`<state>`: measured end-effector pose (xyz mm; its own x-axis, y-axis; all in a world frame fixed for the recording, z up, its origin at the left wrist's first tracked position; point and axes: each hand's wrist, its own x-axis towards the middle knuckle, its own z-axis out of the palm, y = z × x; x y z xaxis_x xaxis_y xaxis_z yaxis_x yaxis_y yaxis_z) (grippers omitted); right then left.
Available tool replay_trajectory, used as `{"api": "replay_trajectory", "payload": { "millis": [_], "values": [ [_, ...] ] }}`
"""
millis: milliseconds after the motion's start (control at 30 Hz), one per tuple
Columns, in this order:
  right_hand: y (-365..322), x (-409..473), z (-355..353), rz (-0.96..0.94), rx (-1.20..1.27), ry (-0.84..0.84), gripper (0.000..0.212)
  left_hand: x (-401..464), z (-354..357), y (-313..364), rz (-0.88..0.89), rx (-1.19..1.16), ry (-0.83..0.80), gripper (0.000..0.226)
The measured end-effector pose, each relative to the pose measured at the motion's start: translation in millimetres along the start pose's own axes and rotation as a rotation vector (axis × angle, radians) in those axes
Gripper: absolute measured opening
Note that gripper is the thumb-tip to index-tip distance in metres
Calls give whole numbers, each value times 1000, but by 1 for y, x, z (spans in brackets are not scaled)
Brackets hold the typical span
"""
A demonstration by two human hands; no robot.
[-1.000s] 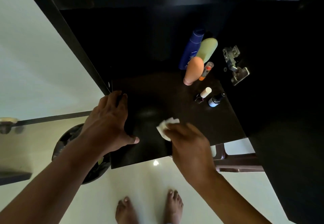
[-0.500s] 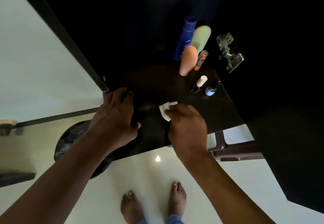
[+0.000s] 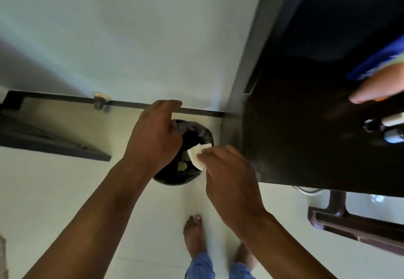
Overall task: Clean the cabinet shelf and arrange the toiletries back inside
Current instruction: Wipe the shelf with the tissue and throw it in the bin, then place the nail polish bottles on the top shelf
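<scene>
Black-lined bin [image 3: 197, 133] under both hands, beside dark shelf [image 3: 306, 139].

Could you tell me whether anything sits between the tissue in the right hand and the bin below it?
Nothing visible does. The right hand pinches the white tissue directly above the black-lined bin; the left hand hovers over the bin's left side, beside that path.
</scene>
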<state>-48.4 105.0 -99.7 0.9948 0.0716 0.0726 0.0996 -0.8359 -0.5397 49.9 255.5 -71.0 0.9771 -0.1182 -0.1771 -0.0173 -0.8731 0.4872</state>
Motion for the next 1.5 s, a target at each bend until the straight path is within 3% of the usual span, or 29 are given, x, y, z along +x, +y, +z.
{"api": "replay_trajectory", "payload": {
  "millis": [167,400,567,833,1133,1333,1500],
  "values": [
    [-17,39,57,76,2,-154,24,-13,-14,-54,-59,-49,6,49],
    [-22,69,100,93,-38,-301,37,-21,-14,-85,-55,-70,-7,48],
    [-32,40,36,66,76,-64,25,-22,-14,-68,29,-86,-37,47],
    [35,-14,-78,140,-137,202,29,-29,13,35,331,-23,-121,55],
    [139,-56,-137,419,-318,229,33,-28,74,141,614,82,-230,68],
    [169,-70,-168,643,-151,497,13,-12,102,200,624,-48,-193,53],
    [192,-60,-178,790,66,618,41,-1,139,245,507,-282,-141,53]
  ]
}}
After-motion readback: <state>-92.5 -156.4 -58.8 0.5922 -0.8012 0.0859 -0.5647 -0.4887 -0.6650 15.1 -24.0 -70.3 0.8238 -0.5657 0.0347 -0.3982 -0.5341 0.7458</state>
